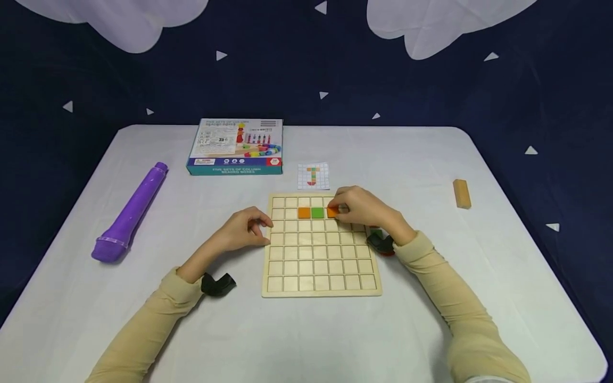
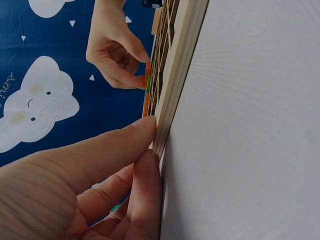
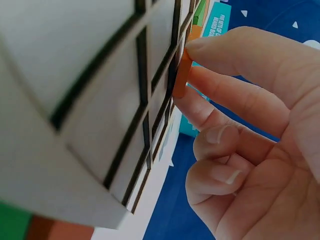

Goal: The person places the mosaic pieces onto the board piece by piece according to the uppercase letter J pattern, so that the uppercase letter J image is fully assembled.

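Note:
A wooden grid board [image 1: 325, 268] lies in the middle of the table. My right hand [image 1: 361, 207] pinches an orange square tile [image 3: 183, 77] between thumb and fingertips, over the second row from the top. To its left in that row sit a green tile [image 1: 317, 213] and another orange tile [image 1: 304, 213]. Along the board's left edge, the thumb and a finger of my left hand [image 1: 241, 230] press against the wooden side; the left wrist view shows both fingertips at the rim. Above the board lies a small card [image 1: 313, 176] printed with a coloured J-shaped pattern on a grid.
More tiles, green [image 1: 377, 233] and red, lie beside the board's right edge, partly hidden under my right wrist. A boxed bead set [image 1: 234, 147] stands at the back left. A purple microphone-shaped object [image 1: 130, 213] lies far left, a wooden block [image 1: 462, 193] far right.

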Motion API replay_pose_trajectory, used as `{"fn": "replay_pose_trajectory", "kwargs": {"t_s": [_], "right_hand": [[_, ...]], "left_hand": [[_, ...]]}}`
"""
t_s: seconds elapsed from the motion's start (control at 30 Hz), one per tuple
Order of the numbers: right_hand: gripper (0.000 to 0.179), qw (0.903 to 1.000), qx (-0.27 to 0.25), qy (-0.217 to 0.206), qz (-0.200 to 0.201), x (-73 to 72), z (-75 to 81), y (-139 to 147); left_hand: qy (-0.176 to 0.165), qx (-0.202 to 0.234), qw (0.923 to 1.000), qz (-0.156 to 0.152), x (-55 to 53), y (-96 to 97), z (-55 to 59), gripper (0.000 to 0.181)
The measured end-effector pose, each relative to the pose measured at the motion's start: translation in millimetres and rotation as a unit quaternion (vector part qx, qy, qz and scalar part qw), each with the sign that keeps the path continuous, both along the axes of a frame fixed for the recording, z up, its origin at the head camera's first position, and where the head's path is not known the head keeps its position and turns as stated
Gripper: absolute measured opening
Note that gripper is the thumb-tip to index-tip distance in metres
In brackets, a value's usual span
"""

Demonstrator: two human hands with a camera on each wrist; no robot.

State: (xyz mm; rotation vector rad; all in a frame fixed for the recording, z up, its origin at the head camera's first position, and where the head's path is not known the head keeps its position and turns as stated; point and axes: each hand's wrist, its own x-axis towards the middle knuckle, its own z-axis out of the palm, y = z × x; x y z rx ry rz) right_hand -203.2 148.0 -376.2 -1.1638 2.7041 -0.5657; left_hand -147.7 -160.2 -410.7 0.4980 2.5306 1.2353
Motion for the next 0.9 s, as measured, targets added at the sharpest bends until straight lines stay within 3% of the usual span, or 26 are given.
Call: {"fn": "replay_pose_trajectory", "kwargs": {"t_s": [0.9], "right_hand": [[0.023, 0.9997, -0.023, -0.008, 0.006, 0.6, -8.3, -4.5]], "left_hand": [[-0.006, 0.006, 1.0, 0.0, 2.4, 0.3, 3.3, 0.033]]}}
